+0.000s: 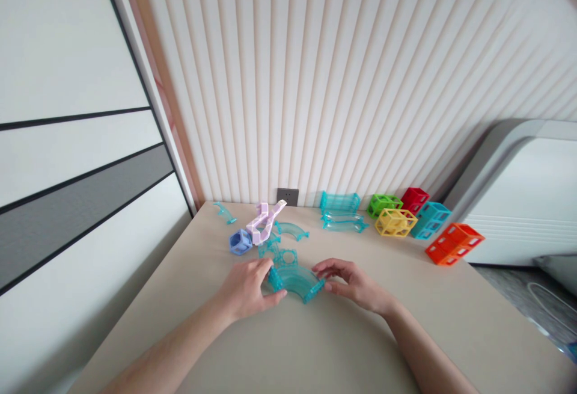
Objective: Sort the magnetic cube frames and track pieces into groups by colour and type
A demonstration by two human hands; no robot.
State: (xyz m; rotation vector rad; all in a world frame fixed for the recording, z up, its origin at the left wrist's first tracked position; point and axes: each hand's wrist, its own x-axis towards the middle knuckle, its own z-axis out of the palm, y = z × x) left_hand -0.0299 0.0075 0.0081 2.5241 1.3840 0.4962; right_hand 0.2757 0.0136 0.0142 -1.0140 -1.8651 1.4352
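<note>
A stack of curved translucent teal track pieces (295, 281) rests on the table in front of me. My left hand (250, 289) grips its left end, thumb along the near side and fingers behind. Around the right end curl the fingers of my right hand (349, 283), the thumb close against the near corner. Just behind the stack lie a teal square piece with a round hole (288, 257) and another curved teal track (293, 230). A lilac zigzag piece (261, 231) and a blue cube frame (240, 242) sit behind my left hand.
Along the wall stand straight teal tracks (340, 203). To the right are green (383, 205), yellow (395, 222), red (415, 199), blue (431, 219) and orange (454, 243) block frames. A small teal piece (225, 213) lies back left. The wall has a dark socket (287, 196).
</note>
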